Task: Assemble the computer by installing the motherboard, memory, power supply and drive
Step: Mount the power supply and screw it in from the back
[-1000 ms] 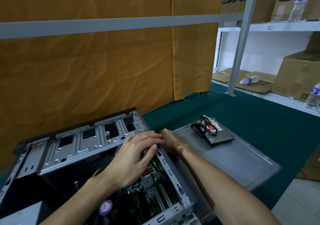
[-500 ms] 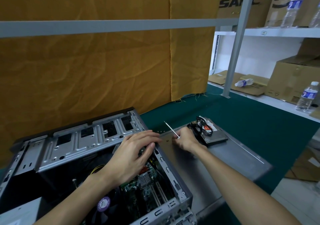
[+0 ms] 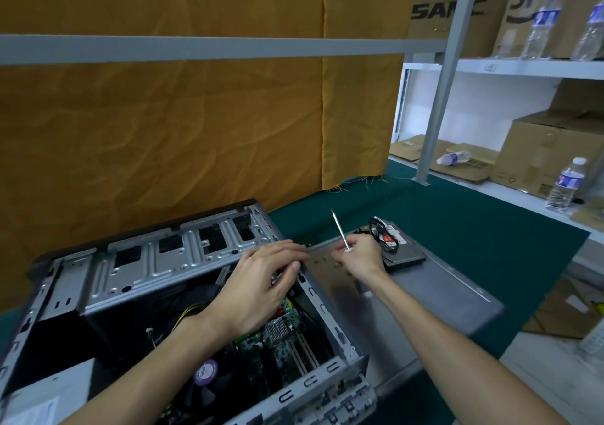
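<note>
- Screws (image 3: pixel 322 260) lie on the side panel (image 3: pixel 425 294) just below our right hand (image 3: pixel 359 256), which grips the screwdriver (image 3: pixel 340 230), shaft pointing up-left.
- Our left hand (image 3: pixel 264 285) rests flat-fingered on the case (image 3: pixel 183 261) rim, holding nothing.

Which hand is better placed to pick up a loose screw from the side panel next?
Probably the right hand: it hovers just above the screws but grips the screwdriver. The left hand lies inside the case.

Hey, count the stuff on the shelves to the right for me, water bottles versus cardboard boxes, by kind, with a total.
Water bottles: 5, the last only partly in view
Cardboard boxes, standing: 3
Total: 8
</note>
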